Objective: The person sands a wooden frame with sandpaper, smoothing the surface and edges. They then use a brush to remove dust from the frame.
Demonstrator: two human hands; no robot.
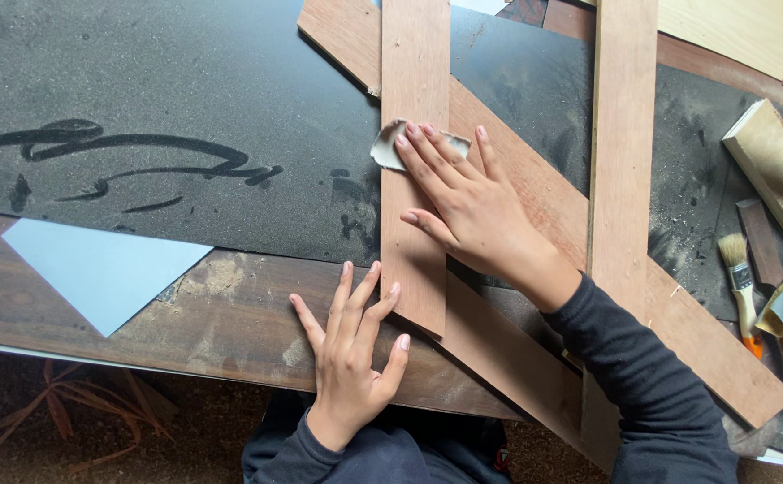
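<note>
Dusty desk point(185, 81), near edge: right hand point(467, 211) presses sandpaper point(389, 148) flat-fingered onto a wooden slat point(414, 63); left hand point(351, 345), fingers point(369, 296) spread, grips nothing.

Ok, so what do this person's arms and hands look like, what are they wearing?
Both arms are covered by long dark navy sleeves that end at the wrists. The left hand and the right hand are bare, with no gloves, and no rings or watch can be seen. The fingernails are short and unpainted.
</note>
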